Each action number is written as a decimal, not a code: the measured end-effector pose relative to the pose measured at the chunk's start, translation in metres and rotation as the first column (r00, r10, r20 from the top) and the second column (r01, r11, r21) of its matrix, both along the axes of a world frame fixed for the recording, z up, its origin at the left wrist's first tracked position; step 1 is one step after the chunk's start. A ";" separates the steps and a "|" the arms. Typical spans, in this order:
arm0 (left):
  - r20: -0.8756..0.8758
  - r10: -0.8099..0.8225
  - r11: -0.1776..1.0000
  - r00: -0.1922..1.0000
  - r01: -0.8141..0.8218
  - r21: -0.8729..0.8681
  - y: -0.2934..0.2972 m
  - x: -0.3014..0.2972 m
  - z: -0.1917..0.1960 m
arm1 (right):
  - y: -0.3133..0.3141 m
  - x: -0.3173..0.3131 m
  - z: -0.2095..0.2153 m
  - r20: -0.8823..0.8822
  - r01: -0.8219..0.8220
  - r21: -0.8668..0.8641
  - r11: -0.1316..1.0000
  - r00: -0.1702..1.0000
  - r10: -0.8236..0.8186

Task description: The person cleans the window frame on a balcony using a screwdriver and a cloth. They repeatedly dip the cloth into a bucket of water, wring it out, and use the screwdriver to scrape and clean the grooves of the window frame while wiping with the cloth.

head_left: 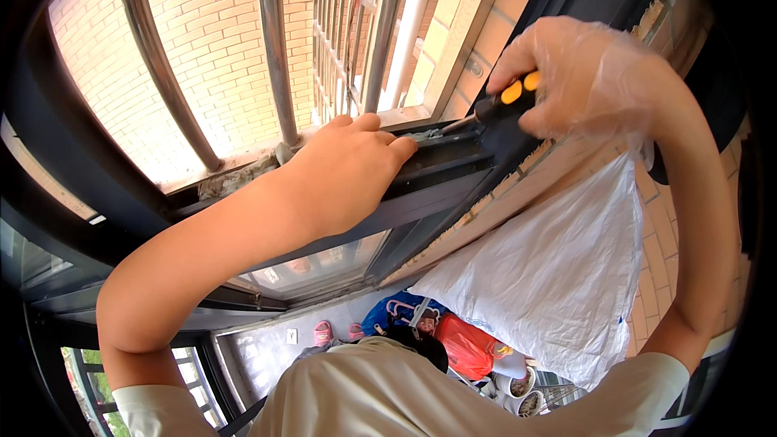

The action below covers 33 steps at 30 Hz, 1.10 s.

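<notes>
My right hand, in a clear plastic glove, is closed around a screwdriver with a black and yellow handle. The metal shaft slants down to the left, into the corner of the dark window frame. Greyish crumbly bits lie in the track by its tip. My bare left hand rests on the bottom rail, its fingers curled over the track a little left of the screwdriver tip. Those fingertips are partly hidden.
Metal bars stand outside the window before a brick wall. A white woven sack hangs below my right arm. Lower down are a red bag, pink shoes and white pots. Rough debris lines the sill.
</notes>
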State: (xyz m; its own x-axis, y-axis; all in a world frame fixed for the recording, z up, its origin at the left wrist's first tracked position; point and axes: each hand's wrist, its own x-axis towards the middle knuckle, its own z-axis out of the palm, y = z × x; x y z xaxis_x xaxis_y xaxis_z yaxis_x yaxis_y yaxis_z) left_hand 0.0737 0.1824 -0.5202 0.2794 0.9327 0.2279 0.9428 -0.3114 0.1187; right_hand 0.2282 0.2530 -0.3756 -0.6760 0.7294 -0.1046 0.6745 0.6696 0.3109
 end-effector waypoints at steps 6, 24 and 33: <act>0.190 0.070 0.995 0.979 -0.055 -0.082 -0.009 -0.002 0.006 | 0.009 -0.005 0.001 0.094 0.056 0.042 0.998 0.994 -0.060; 0.178 0.041 0.974 0.983 0.001 -0.225 0.003 0.007 0.011 | 0.038 0.000 0.031 -0.178 -0.331 0.035 0.943 0.927 0.331; 0.149 0.030 0.971 0.988 0.007 -0.239 0.016 0.022 0.010 | 0.025 -0.039 0.018 0.084 0.099 -0.002 0.995 0.992 -0.098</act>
State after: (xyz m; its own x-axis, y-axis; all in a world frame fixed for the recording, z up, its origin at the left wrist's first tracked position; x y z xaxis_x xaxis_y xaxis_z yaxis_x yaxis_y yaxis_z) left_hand 0.0958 0.1988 -0.5101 0.2477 0.9681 0.0372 0.9117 -0.2459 0.3291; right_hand 0.1897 0.2780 -0.3571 -0.5897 0.7912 -0.1622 0.7090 0.6033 0.3651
